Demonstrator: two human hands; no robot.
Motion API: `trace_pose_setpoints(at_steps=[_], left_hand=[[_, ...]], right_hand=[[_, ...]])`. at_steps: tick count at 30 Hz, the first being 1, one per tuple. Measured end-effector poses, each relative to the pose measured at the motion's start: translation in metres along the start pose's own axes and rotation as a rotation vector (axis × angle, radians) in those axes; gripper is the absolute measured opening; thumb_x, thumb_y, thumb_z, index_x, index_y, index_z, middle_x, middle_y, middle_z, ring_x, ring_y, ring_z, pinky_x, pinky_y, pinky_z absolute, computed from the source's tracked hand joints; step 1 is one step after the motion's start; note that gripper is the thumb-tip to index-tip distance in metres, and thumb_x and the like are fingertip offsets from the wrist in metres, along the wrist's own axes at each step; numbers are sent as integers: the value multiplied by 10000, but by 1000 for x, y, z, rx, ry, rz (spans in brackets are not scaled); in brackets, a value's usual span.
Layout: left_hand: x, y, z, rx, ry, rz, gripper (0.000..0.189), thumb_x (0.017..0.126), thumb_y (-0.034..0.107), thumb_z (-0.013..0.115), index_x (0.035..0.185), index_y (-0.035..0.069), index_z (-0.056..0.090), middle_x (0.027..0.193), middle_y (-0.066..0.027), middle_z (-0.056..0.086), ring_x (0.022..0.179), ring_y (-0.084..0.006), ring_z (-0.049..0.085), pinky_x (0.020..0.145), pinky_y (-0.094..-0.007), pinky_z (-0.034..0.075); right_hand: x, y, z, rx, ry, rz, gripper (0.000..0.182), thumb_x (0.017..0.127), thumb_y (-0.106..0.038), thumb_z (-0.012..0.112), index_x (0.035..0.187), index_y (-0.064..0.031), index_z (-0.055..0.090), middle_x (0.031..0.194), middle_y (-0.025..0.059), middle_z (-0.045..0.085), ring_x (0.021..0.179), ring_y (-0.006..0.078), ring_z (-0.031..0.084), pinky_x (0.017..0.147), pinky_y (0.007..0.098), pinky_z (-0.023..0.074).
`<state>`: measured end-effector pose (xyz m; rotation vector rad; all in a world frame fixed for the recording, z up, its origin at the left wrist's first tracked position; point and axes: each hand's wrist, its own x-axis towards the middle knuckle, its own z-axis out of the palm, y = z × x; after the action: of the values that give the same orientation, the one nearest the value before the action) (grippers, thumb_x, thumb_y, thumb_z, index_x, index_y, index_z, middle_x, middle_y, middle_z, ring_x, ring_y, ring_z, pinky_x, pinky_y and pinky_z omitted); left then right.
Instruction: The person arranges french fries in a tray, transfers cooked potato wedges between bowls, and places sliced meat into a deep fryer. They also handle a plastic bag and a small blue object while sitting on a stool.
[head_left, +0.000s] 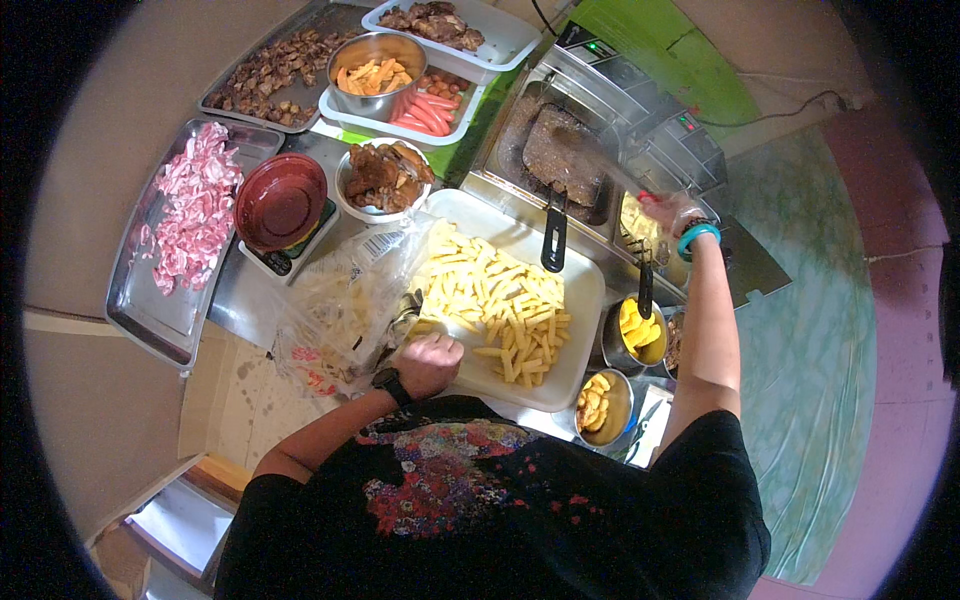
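My right hand (671, 214) grips the red handle of a long utensil, its far end blurred over the left fryer basket (566, 150), which sits in bubbling oil with its black handle towards me. Below that hand, pale food lies in the right fryer basket (637, 217). My left hand (429, 365), fingers curled, rests by the near left edge of a white plastic tray (589, 322) of potato fries (499, 281). Whether it holds something is hidden. Beside it lies a clear plastic bag (337, 292), partly over the tray.
Metal trays of raw meat (196, 202) and cooked meat pieces (277, 75) stand at the left. A steel bowl (379, 45) sits over sausages (427, 112). Nearer are a meat tub (382, 180) and a dark red bowl (281, 199). Steel bowls (637, 334) line the right.
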<state>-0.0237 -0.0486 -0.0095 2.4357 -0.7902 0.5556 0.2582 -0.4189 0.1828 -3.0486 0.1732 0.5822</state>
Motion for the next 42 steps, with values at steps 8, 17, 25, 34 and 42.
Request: trace_pose_setpoints(at_steps=[8, 17, 25, 34, 42], left_hand=[[15, 13, -8, -406, -190, -256, 239, 836, 197, 501, 1005, 33, 536, 863, -136, 552, 784, -273, 560, 695, -341, 469], [189, -5, 20, -1995, -200, -1057, 456, 851, 444, 502, 1083, 56, 442, 980, -176, 549, 924, -312, 575, 806, -416, 474], [206, -9, 54, -2079, -308, -1137, 151, 921, 225, 402, 909, 74, 398, 654, -39, 446, 460, -121, 409, 403, -266, 343], [142, -2, 41, -1804, -302, -899, 179, 930, 213, 396, 1041, 74, 420, 633, -5, 434, 426, -86, 388, 360, -236, 333], [130, -7, 50, -1813, -286, -885, 179, 932, 219, 389, 1061, 97, 416, 635, 1, 432, 431, -82, 379, 361, -231, 334]], right_hand=[[3, -35, 47, -273, -6, -172, 424, 773, -418, 517, 919, -29, 604, 840, 163, 620, 768, 298, 587, 708, 349, 455], [-66, -62, 13, -74, 36, -41, 422, 769, -417, 582, 962, -44, 619, 830, 180, 625, 732, 302, 573, 696, 380, 433], [-71, -26, 23, 140, 104, -90, 386, 785, -342, 609, 1006, -26, 613, 851, 124, 641, 743, 204, 560, 721, 322, 430], [-38, -5, 39, 150, 186, -39, 449, 817, -378, 572, 1047, 7, 582, 894, 91, 631, 810, 162, 554, 752, 301, 429], [-87, -63, 28, -151, 172, -98, 335, 786, -332, 524, 1034, -119, 598, 957, 157, 615, 901, 315, 581, 782, 369, 450]])
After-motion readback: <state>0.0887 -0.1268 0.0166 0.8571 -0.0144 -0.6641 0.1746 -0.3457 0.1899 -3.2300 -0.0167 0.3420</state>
